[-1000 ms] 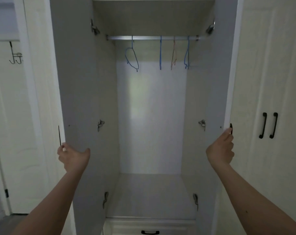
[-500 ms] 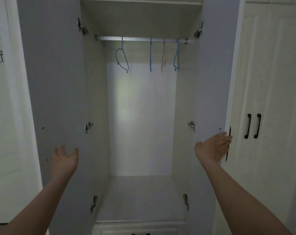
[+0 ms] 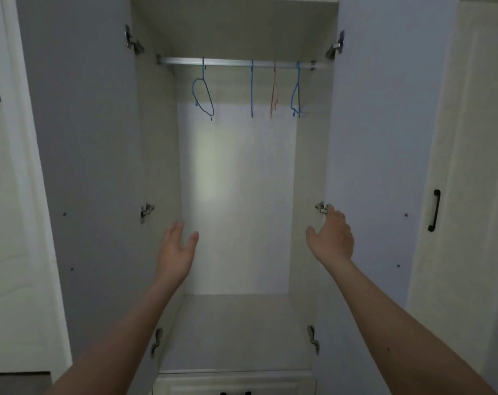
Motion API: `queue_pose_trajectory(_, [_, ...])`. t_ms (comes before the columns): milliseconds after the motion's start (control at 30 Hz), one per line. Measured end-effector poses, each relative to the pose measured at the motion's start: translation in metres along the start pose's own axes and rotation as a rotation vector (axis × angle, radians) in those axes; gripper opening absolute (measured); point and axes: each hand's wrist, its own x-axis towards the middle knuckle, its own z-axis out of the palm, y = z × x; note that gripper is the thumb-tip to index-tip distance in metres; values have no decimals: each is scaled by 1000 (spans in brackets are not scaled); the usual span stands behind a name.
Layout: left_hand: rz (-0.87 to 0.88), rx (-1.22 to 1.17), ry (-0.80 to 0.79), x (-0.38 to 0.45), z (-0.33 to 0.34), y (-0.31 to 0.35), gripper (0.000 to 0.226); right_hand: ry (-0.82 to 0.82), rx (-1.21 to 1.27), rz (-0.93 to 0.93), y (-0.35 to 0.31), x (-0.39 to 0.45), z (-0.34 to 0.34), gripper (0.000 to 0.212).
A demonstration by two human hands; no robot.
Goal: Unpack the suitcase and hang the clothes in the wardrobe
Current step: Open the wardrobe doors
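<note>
Both doors of the wardrobe (image 3: 236, 195) are standing wide; left hand (image 3: 175, 253) and right hand (image 3: 332, 240) are reaching in, fingers relaxed, beneath four hangers (image 3: 252, 88) on the rail (image 3: 233, 62).

Metal rail (image 3: 236, 63) spanning the top of the open wardrobe (image 3: 236, 195). Hanging from it: blue hanger (image 3: 203, 95) at left, then blue, pink and blue hangers toward the right.

A: I read the wardrobe (image 3: 236, 195) interior as matt, pale wood-grain laminate; the rail (image 3: 233, 62) is bright brushed metal.

B: Confirmed. I see thin glossy hangers (image 3: 203, 95) (plastic or coated wire, undetermined), shiny metal hinges (image 3: 145, 212), smooth matt door panels (image 3: 79, 166).
</note>
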Motion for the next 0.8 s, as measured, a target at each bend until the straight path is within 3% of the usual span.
queue_pose_trajectory(300, [140, -99, -20, 1, 9, 20, 51, -148, 112, -157, -36, 1, 16, 69])
queue_pose_trajectory(533, [109, -75, 19, 3, 0, 16, 51, -229, 180, -265, -66, -3, 41, 66])
queue_pose_trajectory(800, [130, 89, 206, -7, -94, -35, 58, -334, 342, -468, -164, -43, 94, 62])
